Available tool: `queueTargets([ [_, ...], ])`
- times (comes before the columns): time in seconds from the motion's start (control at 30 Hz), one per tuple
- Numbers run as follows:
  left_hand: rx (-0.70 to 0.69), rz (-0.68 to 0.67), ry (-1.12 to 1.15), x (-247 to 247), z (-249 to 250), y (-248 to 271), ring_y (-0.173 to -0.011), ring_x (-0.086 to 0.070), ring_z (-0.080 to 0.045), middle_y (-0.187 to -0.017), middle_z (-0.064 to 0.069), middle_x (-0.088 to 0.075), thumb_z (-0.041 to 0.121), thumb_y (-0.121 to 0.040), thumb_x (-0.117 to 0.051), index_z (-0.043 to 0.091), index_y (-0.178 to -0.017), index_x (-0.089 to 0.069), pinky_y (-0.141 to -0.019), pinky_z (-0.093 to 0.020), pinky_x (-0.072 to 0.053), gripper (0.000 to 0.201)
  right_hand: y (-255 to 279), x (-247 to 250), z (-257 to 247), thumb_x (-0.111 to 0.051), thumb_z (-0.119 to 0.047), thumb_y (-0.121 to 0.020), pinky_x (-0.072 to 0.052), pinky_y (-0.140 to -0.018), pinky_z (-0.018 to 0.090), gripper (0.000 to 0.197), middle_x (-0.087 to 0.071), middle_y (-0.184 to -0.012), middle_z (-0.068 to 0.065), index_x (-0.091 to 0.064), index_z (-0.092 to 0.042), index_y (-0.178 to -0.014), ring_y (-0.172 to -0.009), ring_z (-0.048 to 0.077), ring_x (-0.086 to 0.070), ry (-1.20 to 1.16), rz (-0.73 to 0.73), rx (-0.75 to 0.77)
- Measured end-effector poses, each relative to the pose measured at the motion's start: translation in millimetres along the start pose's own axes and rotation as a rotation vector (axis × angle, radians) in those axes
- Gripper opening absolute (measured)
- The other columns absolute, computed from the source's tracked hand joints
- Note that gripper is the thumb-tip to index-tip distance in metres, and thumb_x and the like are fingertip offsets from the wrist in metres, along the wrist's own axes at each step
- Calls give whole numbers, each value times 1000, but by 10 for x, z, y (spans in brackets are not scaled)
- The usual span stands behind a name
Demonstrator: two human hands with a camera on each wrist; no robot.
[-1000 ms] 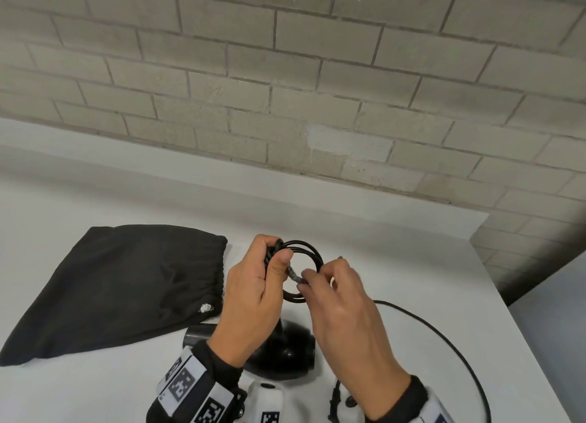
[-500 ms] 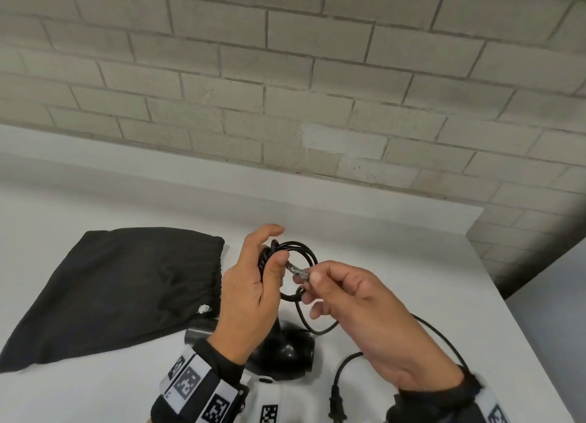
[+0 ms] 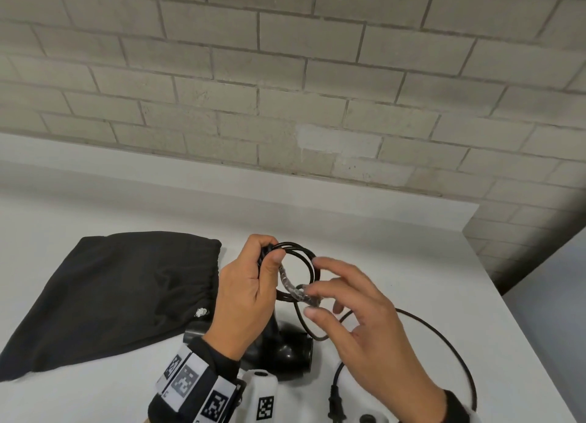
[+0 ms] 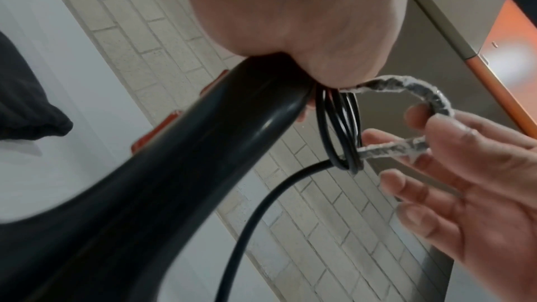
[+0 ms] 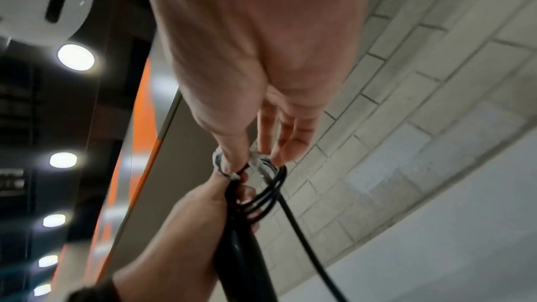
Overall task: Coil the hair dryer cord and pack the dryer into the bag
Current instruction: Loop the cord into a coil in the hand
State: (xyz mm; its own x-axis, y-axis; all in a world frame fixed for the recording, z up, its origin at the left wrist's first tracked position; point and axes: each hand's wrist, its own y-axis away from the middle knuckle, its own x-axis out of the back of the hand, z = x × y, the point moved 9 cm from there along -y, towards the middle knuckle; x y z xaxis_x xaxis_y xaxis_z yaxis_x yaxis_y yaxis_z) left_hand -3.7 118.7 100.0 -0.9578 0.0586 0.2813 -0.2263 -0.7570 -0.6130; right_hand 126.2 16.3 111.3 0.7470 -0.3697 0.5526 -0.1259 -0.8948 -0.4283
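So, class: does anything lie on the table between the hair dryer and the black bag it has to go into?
Nothing visible does. The dryer lies just right of the bag, with bare table between them; the bag's gathered mouth looks closed.

One bag [image 3: 107,292] at nine o'clock, one dryer [image 3: 285,349], one cord [image 3: 444,337], one plug [image 3: 336,405], one twist tie [image 3: 293,291], two hands.

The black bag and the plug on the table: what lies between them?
In the head view, the hair dryer and the left hand lie between the bag and the plug.
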Motion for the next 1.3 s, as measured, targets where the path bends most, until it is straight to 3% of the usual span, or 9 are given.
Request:
queueTargets([
  [0.07, -1, -3, -4, -9, 0, 0, -57, -55, -16, -79, 4, -59, 66, -97, -31, 34, -97, -50, -48, -22, -42, 37, 32, 1, -6, -67, -22, -91, -44, -85, 11, 16, -58, -117, -21, -68, -29, -105, -103, 2, -59, 114, 51, 79],
  [0.2, 3, 19, -9, -4, -17, 19, -54, -54, -19, -63, -2, -57, 67, -96, -32, 33, -97, -51, -48, -31, -43, 39, 50, 39, -51, -59, -30, -94, -42, -82, 10, 11, -62, -100, -22, -64, -29, -104, -98, 1, -57, 148, 108, 86],
  [0.3, 2, 18, 0, -6, -9, 28, -50, -52, -21, -58, -4, -55, 66, -96, -33, 32, -96, -51, -48, -36, -42, 38, 32, 93, 21, -63, -34, -92, -44, -81, 11, 5, -68, -95, -19, -66, -32, -95, -94, 7, -62, -82, 107, -113],
  [0.47, -4, 2, 10, -9, -10, 40, -51, -52, -21, -61, -2, -55, 68, -96, -34, 36, -97, -50, -50, -37, -43, 36, 4, 120, 139, -63, -31, -82, -51, -73, 20, 17, -73, -81, 4, -72, -19, -89, -76, 12, -66, -507, 96, -341],
  [0.57, -28, -39, -6, -29, 12, 54, -53, -52, -19, -70, 1, -57, 69, -95, -35, 38, -99, -50, -50, -34, -43, 35, -3, 156, 210, -63, -28, -82, -51, -68, 23, 24, -70, -75, 11, -71, -6, -88, -70, 18, -62, -665, 160, -423],
  [0.73, -52, -62, -22, -41, 40, 55, -54, -53, -16, -60, 7, -53, 68, -96, -35, 35, -99, -50, -50, -31, -44, 36, -4, 56, 207, -70, -36, -85, -53, -68, 27, 27, -63, -79, 12, -73, -9, -85, -71, 18, -58, -941, 112, -528],
  [0.9, -54, -100, 18, -62, 38, 53, -57, -54, -13, -75, 10, -59, 68, -95, -36, 37, -100, -50, -50, -26, -44, 34, -19, 47, 211, -57, -27, -89, -54, -65, 29, 25, -58, -75, 11, -69, -7, -80, -70, 22, -58, -1087, 77, -634],
  [1.13, -82, -178, -2, -105, 38, 41, -59, -49, -15, -67, 3, -52, 73, -81, -57, 35, -96, -50, -52, -23, -43, 41, -98, 158, 317, -57, -32, -87, -56, -61, 28, 28, -59, -72, 11, -66, -6, -82, -67, 26, -66, -859, 124, -578],
  [1.3, -85, -134, -24, -78, 50, 38, -54, -44, -3, -67, 12, -51, 69, -90, -46, 34, -95, -51, -51, -9, -34, 36, -122, 102, 268, -57, -31, -87, -51, -55, 28, 27, -54, -67, 8, -67, -7, -82, -55, 20, -57, -921, 48, -621],
])
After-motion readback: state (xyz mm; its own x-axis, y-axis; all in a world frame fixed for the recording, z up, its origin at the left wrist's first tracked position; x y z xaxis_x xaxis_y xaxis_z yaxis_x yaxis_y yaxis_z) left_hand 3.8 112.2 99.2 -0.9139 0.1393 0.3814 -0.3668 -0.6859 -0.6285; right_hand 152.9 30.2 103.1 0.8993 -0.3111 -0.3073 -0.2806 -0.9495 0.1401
